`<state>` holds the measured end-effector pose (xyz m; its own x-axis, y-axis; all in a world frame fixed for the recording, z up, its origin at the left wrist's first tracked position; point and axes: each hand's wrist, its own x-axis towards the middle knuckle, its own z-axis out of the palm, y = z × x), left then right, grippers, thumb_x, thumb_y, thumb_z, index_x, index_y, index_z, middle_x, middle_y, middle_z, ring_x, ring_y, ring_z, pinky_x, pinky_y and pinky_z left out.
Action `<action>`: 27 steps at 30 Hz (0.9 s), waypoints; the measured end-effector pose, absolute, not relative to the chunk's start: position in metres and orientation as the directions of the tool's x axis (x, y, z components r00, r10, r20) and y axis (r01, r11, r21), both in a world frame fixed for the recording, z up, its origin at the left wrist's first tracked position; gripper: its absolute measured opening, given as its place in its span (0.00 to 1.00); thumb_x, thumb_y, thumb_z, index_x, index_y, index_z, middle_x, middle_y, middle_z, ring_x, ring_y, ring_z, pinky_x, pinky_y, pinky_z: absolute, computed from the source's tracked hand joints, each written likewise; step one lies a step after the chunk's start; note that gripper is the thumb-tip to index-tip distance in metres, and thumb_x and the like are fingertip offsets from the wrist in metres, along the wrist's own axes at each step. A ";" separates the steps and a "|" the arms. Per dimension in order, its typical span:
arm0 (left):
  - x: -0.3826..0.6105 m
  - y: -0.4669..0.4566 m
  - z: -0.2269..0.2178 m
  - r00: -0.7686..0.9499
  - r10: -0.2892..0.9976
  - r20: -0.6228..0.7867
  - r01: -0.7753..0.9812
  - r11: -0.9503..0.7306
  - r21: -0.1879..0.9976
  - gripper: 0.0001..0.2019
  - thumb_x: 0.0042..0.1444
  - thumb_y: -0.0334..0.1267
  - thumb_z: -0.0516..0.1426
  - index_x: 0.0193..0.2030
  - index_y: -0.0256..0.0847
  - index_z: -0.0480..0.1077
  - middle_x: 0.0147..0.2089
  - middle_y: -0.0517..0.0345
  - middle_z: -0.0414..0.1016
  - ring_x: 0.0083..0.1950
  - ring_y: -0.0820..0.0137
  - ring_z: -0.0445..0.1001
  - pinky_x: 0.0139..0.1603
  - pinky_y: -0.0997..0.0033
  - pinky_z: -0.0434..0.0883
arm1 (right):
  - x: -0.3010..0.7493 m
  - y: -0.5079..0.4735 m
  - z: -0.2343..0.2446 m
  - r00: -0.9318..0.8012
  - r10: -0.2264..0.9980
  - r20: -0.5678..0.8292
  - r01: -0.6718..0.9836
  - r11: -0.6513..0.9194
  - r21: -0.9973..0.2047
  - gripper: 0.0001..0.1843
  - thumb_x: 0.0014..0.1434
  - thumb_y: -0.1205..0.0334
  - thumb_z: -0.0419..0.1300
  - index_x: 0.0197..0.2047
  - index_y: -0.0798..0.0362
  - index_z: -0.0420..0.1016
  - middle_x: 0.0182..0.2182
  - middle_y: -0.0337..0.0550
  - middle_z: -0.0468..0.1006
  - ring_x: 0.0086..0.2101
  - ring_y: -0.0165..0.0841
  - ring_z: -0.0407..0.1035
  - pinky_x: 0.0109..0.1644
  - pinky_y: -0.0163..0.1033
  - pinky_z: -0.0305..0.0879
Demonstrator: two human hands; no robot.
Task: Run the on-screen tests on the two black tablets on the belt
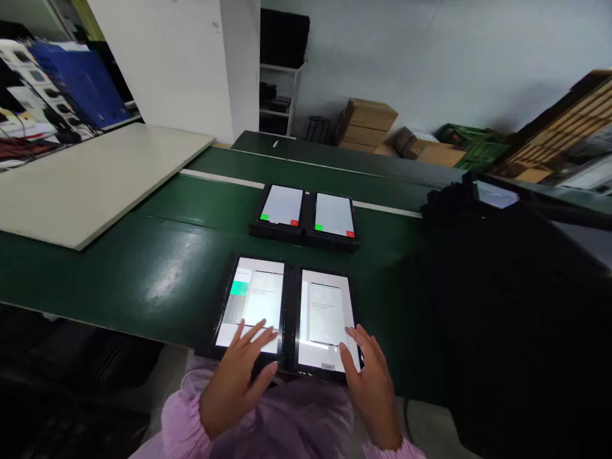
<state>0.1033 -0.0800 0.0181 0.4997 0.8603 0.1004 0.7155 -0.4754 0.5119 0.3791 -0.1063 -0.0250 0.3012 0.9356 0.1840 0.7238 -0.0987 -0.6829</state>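
Two lit tablets lie side by side at the near edge of a green table [143, 268]. My left hand [239, 376] rests open on the lower part of the left tablet [251, 303], fingers spread over its screen. My right hand [370, 379] lies open at the lower right corner of the right tablet [325, 315], fingertips on the glass. Both screens show white forms; the left one has a green block. Pink sleeves cover my wrists.
Two more lit tablets [306, 213] sit further back on the table, each showing green and red buttons. A white board [90, 178] lies at the left. A dark bulky mass [507, 306] fills the right. Cardboard boxes [370, 121] and shelves stand behind.
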 end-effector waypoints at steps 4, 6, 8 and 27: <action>0.093 -0.074 0.011 0.331 0.928 0.172 0.820 -0.373 0.433 0.31 0.68 0.43 0.51 0.73 0.41 0.45 0.72 0.45 0.57 0.75 0.55 0.50 0.73 0.38 0.53 | 0.369 -0.110 -0.022 0.199 0.964 0.177 0.707 -0.015 -0.707 0.25 0.67 0.45 0.53 0.61 0.49 0.70 0.62 0.49 0.68 0.63 0.49 0.59 0.64 0.63 0.59; 0.094 -0.074 0.006 0.343 0.922 0.177 0.840 -0.386 0.382 0.32 0.67 0.44 0.51 0.73 0.39 0.44 0.72 0.43 0.57 0.75 0.54 0.48 0.72 0.37 0.54 | 0.363 -0.111 -0.023 0.103 0.980 0.169 0.714 0.046 -0.699 0.23 0.67 0.46 0.53 0.60 0.47 0.71 0.62 0.47 0.68 0.64 0.49 0.58 0.65 0.64 0.57; 0.098 -0.076 0.003 0.401 0.902 0.160 0.825 -0.431 0.365 0.29 0.68 0.43 0.51 0.72 0.40 0.47 0.71 0.45 0.60 0.75 0.55 0.49 0.72 0.38 0.55 | 0.366 -0.110 -0.027 0.157 0.972 0.172 0.711 0.009 -0.703 0.23 0.67 0.45 0.52 0.58 0.48 0.73 0.61 0.48 0.70 0.63 0.50 0.58 0.66 0.66 0.54; 0.104 -0.065 0.006 0.418 0.881 0.221 0.815 -0.471 0.337 0.23 0.67 0.36 0.50 0.67 0.42 0.56 0.65 0.52 0.69 0.74 0.58 0.52 0.75 0.38 0.48 | 0.375 -0.118 -0.032 0.358 0.933 0.029 0.567 -0.193 -0.801 0.30 0.62 0.37 0.54 0.61 0.43 0.69 0.65 0.43 0.64 0.66 0.50 0.51 0.66 0.66 0.53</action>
